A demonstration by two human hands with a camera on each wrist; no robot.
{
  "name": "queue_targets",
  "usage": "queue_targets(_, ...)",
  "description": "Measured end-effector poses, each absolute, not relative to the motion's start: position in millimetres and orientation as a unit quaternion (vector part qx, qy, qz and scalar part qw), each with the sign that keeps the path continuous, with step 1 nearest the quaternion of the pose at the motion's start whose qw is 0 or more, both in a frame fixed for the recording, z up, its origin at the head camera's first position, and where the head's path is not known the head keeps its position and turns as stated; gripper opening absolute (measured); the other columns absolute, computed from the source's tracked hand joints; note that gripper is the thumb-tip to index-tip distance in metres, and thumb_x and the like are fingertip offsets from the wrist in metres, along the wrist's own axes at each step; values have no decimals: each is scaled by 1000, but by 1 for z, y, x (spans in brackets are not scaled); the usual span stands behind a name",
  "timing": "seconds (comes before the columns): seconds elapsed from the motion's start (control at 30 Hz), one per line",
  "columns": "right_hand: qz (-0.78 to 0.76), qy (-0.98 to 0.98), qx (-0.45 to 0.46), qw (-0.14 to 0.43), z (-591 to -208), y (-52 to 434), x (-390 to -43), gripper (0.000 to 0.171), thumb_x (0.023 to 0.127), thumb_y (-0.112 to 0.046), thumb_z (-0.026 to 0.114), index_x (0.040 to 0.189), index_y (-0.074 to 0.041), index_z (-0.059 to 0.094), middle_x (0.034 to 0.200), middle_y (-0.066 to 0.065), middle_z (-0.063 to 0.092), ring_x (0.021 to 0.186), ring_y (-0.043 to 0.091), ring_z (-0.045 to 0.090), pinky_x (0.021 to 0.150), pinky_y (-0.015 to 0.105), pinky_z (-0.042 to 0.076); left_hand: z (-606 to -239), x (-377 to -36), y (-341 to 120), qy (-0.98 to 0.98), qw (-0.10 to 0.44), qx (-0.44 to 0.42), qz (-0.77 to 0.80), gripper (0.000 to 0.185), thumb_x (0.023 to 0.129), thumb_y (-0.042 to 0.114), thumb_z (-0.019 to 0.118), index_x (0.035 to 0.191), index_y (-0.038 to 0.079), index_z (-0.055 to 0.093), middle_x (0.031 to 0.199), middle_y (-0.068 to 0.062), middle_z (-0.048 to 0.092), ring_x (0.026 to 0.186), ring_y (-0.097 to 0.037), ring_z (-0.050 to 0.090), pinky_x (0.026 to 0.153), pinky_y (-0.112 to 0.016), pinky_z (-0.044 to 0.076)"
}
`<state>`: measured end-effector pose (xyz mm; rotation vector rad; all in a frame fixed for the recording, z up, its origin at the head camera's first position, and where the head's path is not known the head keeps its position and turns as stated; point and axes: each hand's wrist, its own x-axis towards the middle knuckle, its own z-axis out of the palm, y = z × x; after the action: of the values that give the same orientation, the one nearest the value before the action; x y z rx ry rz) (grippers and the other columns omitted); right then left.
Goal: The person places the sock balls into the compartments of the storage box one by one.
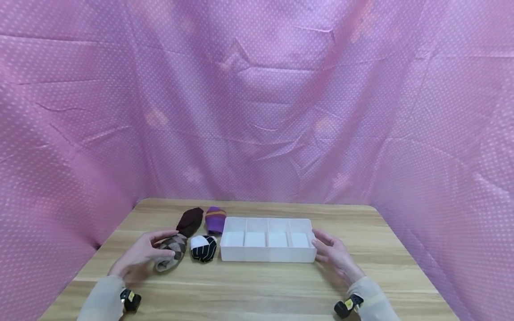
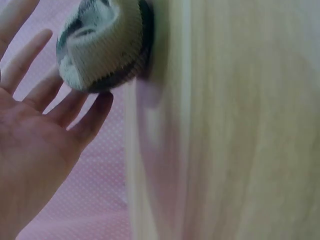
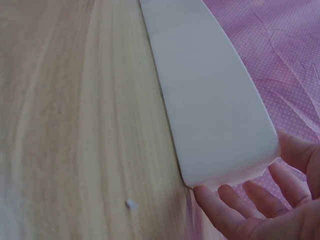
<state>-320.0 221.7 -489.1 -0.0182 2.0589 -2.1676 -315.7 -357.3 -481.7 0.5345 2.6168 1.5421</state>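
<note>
My left hand (image 1: 140,253) is beside a rolled brown-and-grey checked sock (image 1: 172,253), thumb and fingers spread around its side. In the left wrist view the same sock (image 2: 105,47) sits near the loosely extended fingers (image 2: 90,120); whether they touch it, I cannot tell. At the right end of a white divided box (image 1: 268,254), my right hand (image 1: 335,255) rests its fingertips against the end wall. The right wrist view has the fingers (image 3: 220,210) lightly bent at that end, below the box's long white side (image 3: 215,100).
Beyond the checked sock lie a dark maroon rolled sock (image 1: 190,221) and a purple one with orange stripes (image 1: 215,219). A black-and-white rolled sock (image 1: 203,248) sits left of the box. The wooden table (image 1: 257,294) has pink dotted cloth (image 1: 257,111) around it.
</note>
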Motion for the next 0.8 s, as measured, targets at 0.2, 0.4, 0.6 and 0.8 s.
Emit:
queue_targets(0.2, -727, 683, 2, 74, -490, 222, -321, 59, 97, -9, 59, 150, 0, 34, 153, 27, 33, 115, 24, 59, 98, 47, 51, -485, -320, -367, 850, 50, 184, 492, 71, 81, 21, 79, 144, 10, 47, 142, -19, 52, 111, -19, 58, 90, -24, 46)
queue_targets(0.4, -728, 681, 0, 80, -490, 222, -321, 60, 97, -9, 59, 150, 1, 33, 157, 23, 28, 116, 25, 59, 99, 47, 50, -488, -325, -372, 853, 71, 186, 483, 69, 83, 18, 77, 145, 11, 47, 140, -18, 53, 112, -16, 57, 94, -25, 41)
queue_targets(0.6, -726, 681, -5, 93, -485, 221, -319, 61, 96, -9, 59, 150, 2, 31, 159, 22, 23, 117, 26, 57, 100, 49, 49, -490, -330, -372, 861, 69, 208, 458, 69, 84, 19, 76, 145, 8, 46, 143, -23, 49, 115, -19, 55, 96, -31, 44)
queue_targets(0.8, -722, 685, 1, 94, -483, 222, -318, 61, 97, -10, 59, 150, 1, 31, 160, 22, 21, 121, 27, 55, 101, 49, 48, -490, -332, -371, 869, 73, 192, 449, 68, 84, 22, 77, 144, 10, 48, 139, -23, 52, 113, -21, 54, 96, -41, 42)
